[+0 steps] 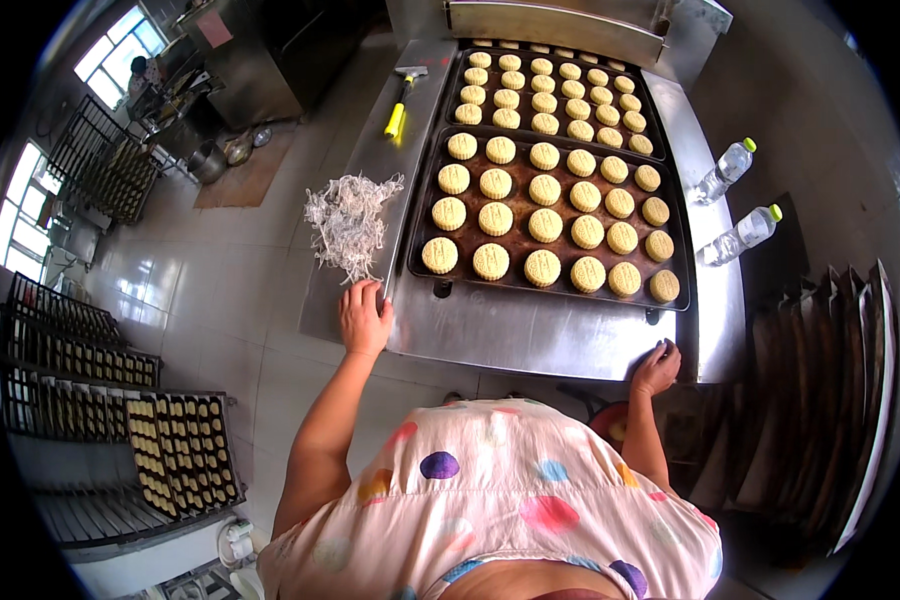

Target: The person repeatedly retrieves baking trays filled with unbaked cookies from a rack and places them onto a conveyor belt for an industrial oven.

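Observation:
My left hand lies on the near left edge of the metal table, its fingers stretched out and holding nothing. Just beyond its fingertips is a loose heap of whitish shredded strands. At the table's near right corner rests my right hand, fingers slightly bent against the edge with nothing in them. Between and beyond both hands sits a dark baking tray with rows of round, pale yellow, stamped pastries. A second filled tray lies behind it, reaching under a metal housing.
A yellow-handled scraper lies on the table's left side. Two clear bottles with yellow-green caps stand along the right ledge. Upright dark trays crowd the right. Racks of filled trays stand at left; a person is far back.

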`<state>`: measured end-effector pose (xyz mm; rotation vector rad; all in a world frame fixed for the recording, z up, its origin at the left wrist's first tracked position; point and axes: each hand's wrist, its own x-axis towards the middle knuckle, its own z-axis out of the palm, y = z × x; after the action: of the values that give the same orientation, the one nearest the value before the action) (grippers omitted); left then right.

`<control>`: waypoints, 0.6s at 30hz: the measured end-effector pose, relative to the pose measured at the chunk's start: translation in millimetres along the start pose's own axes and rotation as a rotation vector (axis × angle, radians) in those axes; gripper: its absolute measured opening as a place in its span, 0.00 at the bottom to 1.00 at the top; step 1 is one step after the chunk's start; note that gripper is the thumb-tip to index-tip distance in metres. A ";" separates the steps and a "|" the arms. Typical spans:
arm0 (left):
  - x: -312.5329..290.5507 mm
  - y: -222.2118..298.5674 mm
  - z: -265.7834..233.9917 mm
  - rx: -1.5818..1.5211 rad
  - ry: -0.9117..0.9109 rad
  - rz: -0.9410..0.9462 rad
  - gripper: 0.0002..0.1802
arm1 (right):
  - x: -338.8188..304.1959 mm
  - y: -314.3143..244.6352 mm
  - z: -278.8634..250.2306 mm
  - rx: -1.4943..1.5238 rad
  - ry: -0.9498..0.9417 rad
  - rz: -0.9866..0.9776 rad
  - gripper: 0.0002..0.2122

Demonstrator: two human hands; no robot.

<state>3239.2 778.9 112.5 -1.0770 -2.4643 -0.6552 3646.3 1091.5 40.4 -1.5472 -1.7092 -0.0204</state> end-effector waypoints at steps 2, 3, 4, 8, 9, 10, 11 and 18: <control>-0.6 -0.3 0.3 -0.011 0.005 -0.010 0.18 | -0.6 -2.0 -0.1 -0.003 -0.018 0.012 0.09; -0.8 -0.8 0.9 -0.011 0.006 -0.009 0.18 | -0.5 -1.0 -0.8 -0.007 -0.026 0.019 0.09; -0.8 -2.0 1.0 -0.011 0.008 -0.008 0.18 | -0.3 0.8 0.0 -0.003 -0.015 0.007 0.09; -0.7 -0.8 -1.0 -0.015 0.016 -0.009 0.17 | -0.7 -0.4 1.4 0.016 -0.013 -0.002 0.09; 0.3 -0.1 -0.8 -0.019 0.016 -0.008 0.17 | -0.3 0.3 0.7 0.014 -0.021 0.007 0.09; 0.9 0.4 -0.7 -0.023 0.017 -0.007 0.17 | 0.0 0.8 0.3 0.012 -0.029 0.015 0.09; 0.3 0.6 -0.7 -0.027 0.018 -0.006 0.17 | -0.4 0.5 0.8 0.017 -0.027 0.011 0.09; -0.6 0.5 1.7 -0.017 0.008 -0.020 0.17 | 0.3 -0.9 -0.6 0.007 -0.038 0.013 0.09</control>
<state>3239.7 779.8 110.9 -1.0553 -2.4694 -0.6863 3645.9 1091.2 41.4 -1.5625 -1.7265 0.0214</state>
